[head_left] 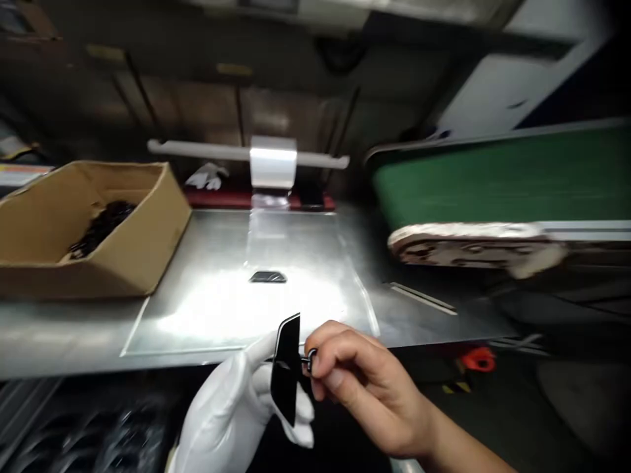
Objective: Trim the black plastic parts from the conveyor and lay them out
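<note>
My left hand (224, 407), in a white glove, is closed around a flat, glossy black panel (284, 381) with a pale edge, held up near the front of the table. Bare, my right hand (362, 381) pinches a small black hooked part (310, 360) between thumb and fingers. That part touches the right side of the panel; whether it is joined to it I cannot tell. Beyond the hands, a similar small black panel (267, 277) lies flat on the bright table mat (211, 309).
A cardboard box (167, 230) with dark parts inside stands at left. Film hangs from a roll (273, 161) at the back. A green conveyor belt (503, 184) juts in from the right, near a thin strip (424, 299). Lower left is a tray of dark parts (93, 433).
</note>
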Motion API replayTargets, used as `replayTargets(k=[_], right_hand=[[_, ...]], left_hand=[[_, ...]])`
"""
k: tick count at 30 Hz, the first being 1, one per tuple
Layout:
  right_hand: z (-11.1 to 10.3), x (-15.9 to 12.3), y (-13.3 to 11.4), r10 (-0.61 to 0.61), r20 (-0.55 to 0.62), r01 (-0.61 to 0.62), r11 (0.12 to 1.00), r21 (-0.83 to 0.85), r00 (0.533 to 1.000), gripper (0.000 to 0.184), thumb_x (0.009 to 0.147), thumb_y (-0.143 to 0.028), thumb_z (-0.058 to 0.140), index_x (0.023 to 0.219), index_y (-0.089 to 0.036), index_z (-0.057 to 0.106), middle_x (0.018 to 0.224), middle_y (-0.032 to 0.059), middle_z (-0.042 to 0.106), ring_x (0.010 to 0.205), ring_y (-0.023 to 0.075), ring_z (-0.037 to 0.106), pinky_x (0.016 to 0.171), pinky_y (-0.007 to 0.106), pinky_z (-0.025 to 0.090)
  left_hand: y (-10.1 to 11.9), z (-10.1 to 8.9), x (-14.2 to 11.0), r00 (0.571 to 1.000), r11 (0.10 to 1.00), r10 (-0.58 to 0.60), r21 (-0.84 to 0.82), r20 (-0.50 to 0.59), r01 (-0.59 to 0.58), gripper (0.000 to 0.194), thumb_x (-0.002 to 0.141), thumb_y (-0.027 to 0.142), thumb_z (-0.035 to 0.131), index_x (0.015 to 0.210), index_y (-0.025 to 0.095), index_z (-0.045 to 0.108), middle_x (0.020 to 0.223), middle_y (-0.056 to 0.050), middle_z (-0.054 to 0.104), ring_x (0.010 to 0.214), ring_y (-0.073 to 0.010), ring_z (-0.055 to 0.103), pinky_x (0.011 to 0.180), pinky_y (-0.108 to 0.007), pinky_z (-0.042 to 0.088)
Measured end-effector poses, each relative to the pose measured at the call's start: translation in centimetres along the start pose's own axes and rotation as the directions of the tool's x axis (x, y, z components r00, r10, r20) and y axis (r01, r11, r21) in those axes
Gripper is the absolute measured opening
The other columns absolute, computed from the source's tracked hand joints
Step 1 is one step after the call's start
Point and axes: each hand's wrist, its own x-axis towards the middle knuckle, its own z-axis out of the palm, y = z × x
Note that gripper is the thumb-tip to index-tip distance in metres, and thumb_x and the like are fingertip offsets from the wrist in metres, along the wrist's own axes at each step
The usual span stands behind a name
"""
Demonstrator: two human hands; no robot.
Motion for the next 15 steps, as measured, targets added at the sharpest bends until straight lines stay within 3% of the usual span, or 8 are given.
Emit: replayTargets(k=[3,6,15], right_hand=[[2.2,0.4,1.6,0.024,0.101,-0.024,1.000,0.001,0.995,0.021,0.099,-0.008,0.054,0.111,-0.022,0.064,0.101,0.0046,0.066,0.091,0.0125,0.066,0.082,0.024,0.056],[3.0,0.4,2.2,0.026,0.155,-0.025,1.000,-0.015,0.988,0.023,0.097,-0.004,0.056,0.110,-0.020,0.065,0.106,0.0050,0.067,0.098,0.0117,0.067,0.087,0.020,0.055],[2.9,-0.7,2.5,0.064,0.133,-0.065,0.998,-0.002,0.989,0.020,0.098,-0.004,0.057,0.110,-0.016,0.067,0.106,0.0057,0.068,0.101,0.0117,0.067,0.092,0.021,0.055]], left_hand=[[-0.2,-2.0,-1.1,0.995,0.993,0.075,-0.096,0.070,-0.068,0.060,0.111,0.055,0.032,0.143,0.013,0.062,0.080,-0.010,0.079,0.067,-0.0204,0.076,0.066,-0.029,0.054],[-1.0,-3.1,-1.9,0.989,0.983,0.111,-0.160,0.097,-0.095,0.051,0.113,0.044,0.033,0.144,0.014,0.059,0.082,-0.008,0.081,0.066,-0.0167,0.077,0.064,-0.023,0.051],[-2.6,-3.0,-1.7,0.991,0.982,0.077,-0.181,0.111,-0.056,0.049,0.112,0.041,0.038,0.149,0.012,0.054,0.073,-0.006,0.079,0.065,-0.0146,0.076,0.063,-0.021,0.048]])
